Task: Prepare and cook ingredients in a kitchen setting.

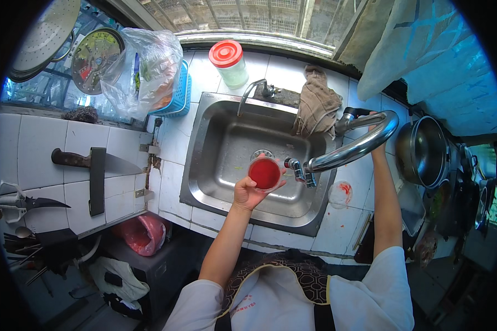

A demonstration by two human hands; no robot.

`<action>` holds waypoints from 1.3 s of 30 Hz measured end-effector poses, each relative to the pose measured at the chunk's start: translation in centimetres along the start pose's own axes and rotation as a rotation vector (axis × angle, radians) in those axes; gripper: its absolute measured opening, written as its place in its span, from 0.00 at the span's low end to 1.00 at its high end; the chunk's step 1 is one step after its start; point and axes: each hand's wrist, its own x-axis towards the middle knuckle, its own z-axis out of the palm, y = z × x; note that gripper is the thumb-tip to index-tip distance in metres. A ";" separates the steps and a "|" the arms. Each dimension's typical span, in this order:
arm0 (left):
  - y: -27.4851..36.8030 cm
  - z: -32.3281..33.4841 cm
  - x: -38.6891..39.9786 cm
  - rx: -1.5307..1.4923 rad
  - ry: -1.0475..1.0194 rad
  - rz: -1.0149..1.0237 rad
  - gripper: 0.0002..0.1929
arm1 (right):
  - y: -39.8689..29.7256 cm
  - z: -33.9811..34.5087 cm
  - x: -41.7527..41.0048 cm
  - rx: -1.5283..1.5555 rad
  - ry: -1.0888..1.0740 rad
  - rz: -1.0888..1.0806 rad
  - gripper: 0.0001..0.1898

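Note:
My left hand [250,192] grips a round clear container [265,174] with red contents, held over the steel sink [190,165]. The head of the large chrome faucet [352,151] is just right of the container. My right hand [373,124] reaches up behind the faucet's curved pipe, near its lever; the pipe hides most of that hand, so its grip cannot be made out. A clear round lid [340,194] with red smears lies on the white tiled counter [335,231], right of the sink.
Behind the sink stand a red-lidded jar [233,68], a small tap [269,89] and a brown cloth [318,103]. A blue basket [184,93] with a plastic bag is at the back left. A knife [72,158] and scissors [20,202] hang left. Pans [424,151] hang right.

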 end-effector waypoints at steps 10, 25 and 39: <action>0.7 -1.6 1.4 0.054 0.047 0.011 0.37 | -13.4 10.2 -16.0 0.658 -0.309 0.489 0.13; -1.4 0.5 6.1 1.493 0.465 0.684 0.31 | -17.4 16.8 -17.4 1.361 -0.395 0.914 0.16; -3.7 3.9 5.0 2.232 0.685 0.834 0.35 | -19.3 15.1 -15.5 1.993 -0.501 1.360 0.19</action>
